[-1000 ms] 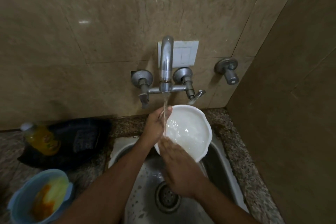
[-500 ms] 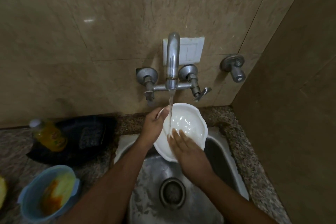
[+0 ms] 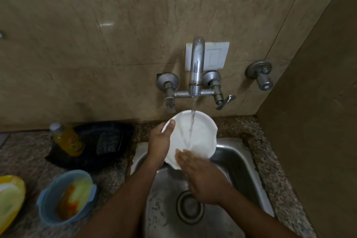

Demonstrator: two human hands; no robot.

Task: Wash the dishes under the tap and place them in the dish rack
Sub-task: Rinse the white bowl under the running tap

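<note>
A white bowl (image 3: pixel 201 131) is held tilted over the steel sink (image 3: pixel 241 162), its inside facing me. Water runs from the chrome tap (image 3: pixel 196 67) onto the bowl's inner face. My left hand (image 3: pixel 159 141) grips the bowl's left rim, thumb on the inside edge. My right hand (image 3: pixel 201 177) lies with straight fingers on the lower inside of the bowl. No dish rack is in view.
On the granite counter to the left stand a blue bowl (image 3: pixel 66 197) with orange and green residue, a yellow dish (image 3: pixel 9 197) at the frame edge, a bottle of yellow liquid (image 3: pixel 66 139) and a black bag (image 3: pixel 100 143). A wall valve (image 3: pixel 260 73) projects at right. The drain (image 3: pixel 190 206) sits under my right wrist.
My right hand has slid down from the bowl's middle to its lower edge. The bowl has turned slightly under the stream. The camera view has shifted, showing the yellow dish at left.
</note>
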